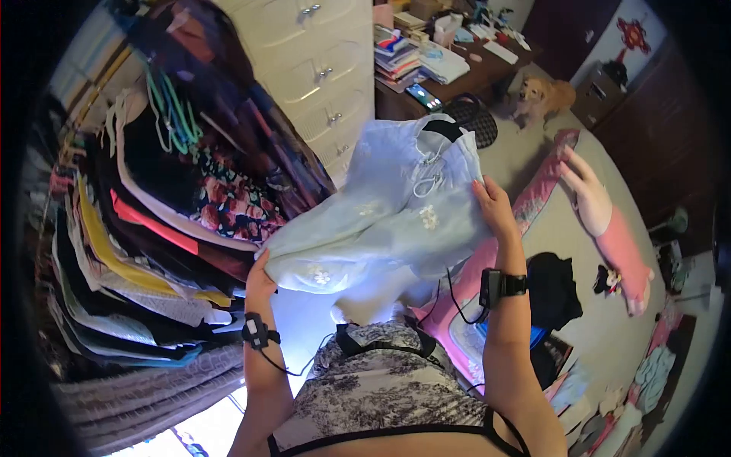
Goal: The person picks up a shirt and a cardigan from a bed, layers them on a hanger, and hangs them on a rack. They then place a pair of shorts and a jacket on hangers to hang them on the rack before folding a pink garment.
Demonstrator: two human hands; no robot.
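A pale blue garment (388,217) with white flower patches and a drawstring is held up in front of my body. Its gathered opening, dark inside, points away from me. My left hand (261,280) grips the garment's lower left end, close beside the hanging clothes. On the other side, my right hand (496,204) is closed on the right edge, near the drawstring. Each of my wrists wears a black strap with a small device and a cable.
A rack of hanging clothes (129,266) fills the left side, with green hangers (171,114) on it. Behind stand white drawers (320,84) and a dark desk (487,68) with books. A dog (544,99) stands beyond the bed (609,228); a pink plush toy (620,247) and black clothing (554,289) lie there.
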